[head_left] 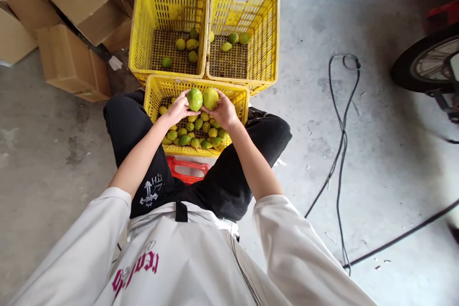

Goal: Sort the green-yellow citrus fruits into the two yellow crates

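My left hand [180, 108] is closed around a green lemon [194, 100]. In my right hand [224, 111] sits a yellower lemon [210, 98], held close beside the green one. Both fruits are raised above the near yellow crate [244, 105], which stands between my knees. Several green and yellow lemons [198, 124] lie on the floor of that crate, partly hidden by my hands.
Behind stand two more yellow crates, the left one [134, 33] and the right one [274, 38], with a few lemons in each. Cardboard boxes [71, 60] pile up at the left. A black cable [343, 138] and a wheel [426, 64] are at the right. A red stool [188, 165] shows beneath me.
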Tool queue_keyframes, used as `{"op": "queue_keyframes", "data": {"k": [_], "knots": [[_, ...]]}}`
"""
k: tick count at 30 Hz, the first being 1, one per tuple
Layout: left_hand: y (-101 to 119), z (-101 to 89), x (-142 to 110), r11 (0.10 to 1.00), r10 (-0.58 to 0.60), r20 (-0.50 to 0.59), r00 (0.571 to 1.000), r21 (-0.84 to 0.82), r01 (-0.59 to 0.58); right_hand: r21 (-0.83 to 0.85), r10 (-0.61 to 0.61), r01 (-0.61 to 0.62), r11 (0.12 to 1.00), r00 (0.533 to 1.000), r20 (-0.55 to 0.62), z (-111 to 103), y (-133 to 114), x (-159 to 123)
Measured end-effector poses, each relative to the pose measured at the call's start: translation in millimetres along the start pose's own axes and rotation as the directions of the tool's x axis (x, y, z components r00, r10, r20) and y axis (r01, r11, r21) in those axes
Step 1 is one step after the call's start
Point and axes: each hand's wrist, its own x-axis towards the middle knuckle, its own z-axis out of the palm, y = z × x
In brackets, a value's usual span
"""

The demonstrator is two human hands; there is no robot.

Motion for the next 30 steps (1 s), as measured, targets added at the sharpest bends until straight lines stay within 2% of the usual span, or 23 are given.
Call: {"op": "queue_keyframes", "data": {"k": [7,10,17,24,27,30], "knots": [[-3.4,3.3,2.0,0.997,0.004,-0.102,0.995,0.082,0.005,-0.123,-0.025,0.023,0.992,1.0,-0.013,0.2,-0.6,-2.3],[-3.2,4.1,1.5,0.996,0.019,-0.12,0.993,0.093,-0.008,-0.125,-0.031,0.028,0.992,0.999,-0.019,-1.3,-0.1,-2.0],[-2.7,-0.2,-3.0,0.994,0.06,-0.079,0.995,0.092,-0.053,-0.132,-0.051,0.045,0.99,0.998,-0.04,-1.5,-1.7,-5.3],[0.0,-0.8,-6.6,0.994,0.058,-0.041,0.997,0.099,-0.053,-0.125,-0.055,0.053,0.991,0.998,-0.012,-2.7,-4.0,-8.8],[1.4,1.3,-7.4,0.992,0.049,-0.055,0.997,0.12,-0.042,-0.149,-0.006,-0.006,0.989,0.997,-0.077,-0.2,-4.3,-9.0],[0.5,2.6,-6.4,0.992,0.035,-0.155,0.987,0.126,-0.015,-0.174,0.141,-0.173,0.97,0.974,-0.179,4.9,-5.8,-11.8]]}}
